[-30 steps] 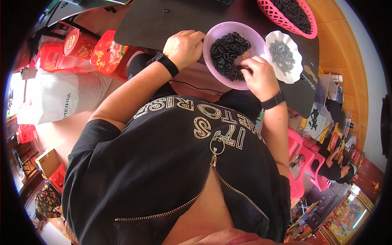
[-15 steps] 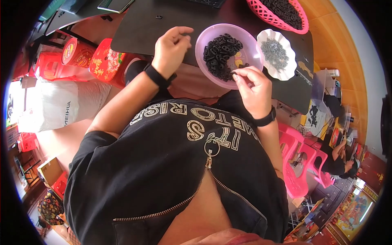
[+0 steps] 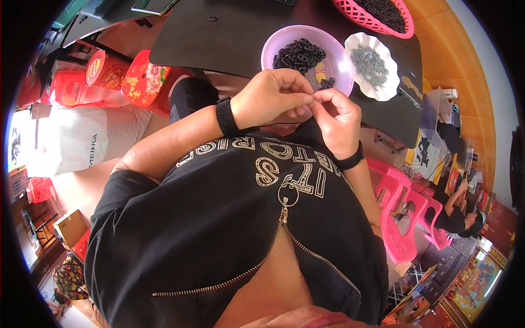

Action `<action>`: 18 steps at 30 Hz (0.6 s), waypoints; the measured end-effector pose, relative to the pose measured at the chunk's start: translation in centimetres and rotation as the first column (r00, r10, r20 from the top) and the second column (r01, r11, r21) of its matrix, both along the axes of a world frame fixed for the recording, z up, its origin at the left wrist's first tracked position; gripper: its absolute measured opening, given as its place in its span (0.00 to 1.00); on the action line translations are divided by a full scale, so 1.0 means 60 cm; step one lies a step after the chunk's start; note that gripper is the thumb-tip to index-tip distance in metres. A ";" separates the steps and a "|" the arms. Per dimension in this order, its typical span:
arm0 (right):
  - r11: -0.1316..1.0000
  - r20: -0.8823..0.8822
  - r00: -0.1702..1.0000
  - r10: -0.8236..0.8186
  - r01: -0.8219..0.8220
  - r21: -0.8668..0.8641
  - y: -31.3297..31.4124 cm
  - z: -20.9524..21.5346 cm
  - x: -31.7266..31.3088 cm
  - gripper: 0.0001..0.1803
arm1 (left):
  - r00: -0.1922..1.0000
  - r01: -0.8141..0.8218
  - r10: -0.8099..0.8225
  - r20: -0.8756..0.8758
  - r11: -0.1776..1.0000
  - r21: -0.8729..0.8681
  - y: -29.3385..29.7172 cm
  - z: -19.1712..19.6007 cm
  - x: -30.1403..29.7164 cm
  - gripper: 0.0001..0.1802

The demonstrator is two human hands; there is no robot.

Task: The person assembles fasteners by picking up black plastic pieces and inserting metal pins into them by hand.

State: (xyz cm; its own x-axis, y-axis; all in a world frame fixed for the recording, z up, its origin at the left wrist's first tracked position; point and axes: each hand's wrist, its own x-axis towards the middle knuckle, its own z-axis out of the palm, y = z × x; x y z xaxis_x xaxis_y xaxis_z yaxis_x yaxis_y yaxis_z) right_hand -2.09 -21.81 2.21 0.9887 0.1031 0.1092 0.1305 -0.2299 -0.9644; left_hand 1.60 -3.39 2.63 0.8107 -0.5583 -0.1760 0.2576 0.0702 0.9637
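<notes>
My left hand (image 3: 269, 101) and my right hand (image 3: 337, 121) meet fingertip to fingertip in front of the pale purple bowl (image 3: 341, 61). Both are closed in a pinch; whatever lies between the fingertips is too small or hidden to make out. Inside the bowl is a heap of small black oval pieces (image 3: 298, 56), with a few apart from it near my right fingers. Just right of the bowl, a white scalloped dish (image 3: 390, 83) holds many tiny greyish, shiny parts (image 3: 369, 64).
A pink lattice basket (image 3: 365, 19) full of black pieces stands at the far right of the black table (image 3: 219, 46). One small black piece (image 3: 212, 18) lies alone on the tabletop. Red stools (image 3: 143, 82) and a white sack (image 3: 74, 139) are left; pink chairs (image 3: 398, 235) and another person (image 3: 454, 218) are right.
My left hand has come right and down to meet my right hand, its fingers now pinched. My right hand has shifted slightly left, away from the loose pieces in the bowl.
</notes>
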 end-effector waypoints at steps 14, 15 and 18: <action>0.991 -0.110 0.993 -0.032 0.045 0.124 0.002 -0.003 -0.001 0.07 | 0.988 -0.090 0.093 -0.125 0.995 0.034 0.014 -0.008 0.008 0.08; 0.991 -0.112 0.993 -0.035 0.049 0.121 0.000 -0.005 0.000 0.06 | 0.989 -0.087 0.091 -0.117 0.996 0.034 0.014 -0.008 0.008 0.09; 0.992 -0.106 0.993 -0.044 0.056 0.110 -0.005 -0.011 0.004 0.05 | 0.994 -0.066 0.070 -0.082 0.997 0.044 0.013 -0.013 0.008 0.10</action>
State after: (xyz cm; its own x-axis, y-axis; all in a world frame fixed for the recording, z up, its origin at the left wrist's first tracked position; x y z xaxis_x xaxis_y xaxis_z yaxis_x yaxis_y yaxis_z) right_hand -1.86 -22.09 1.52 0.9988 0.0461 0.0144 0.0199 -0.1224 -0.9923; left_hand 2.09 -2.58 1.85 0.8282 -0.4933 -0.2659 0.3327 0.0511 0.9416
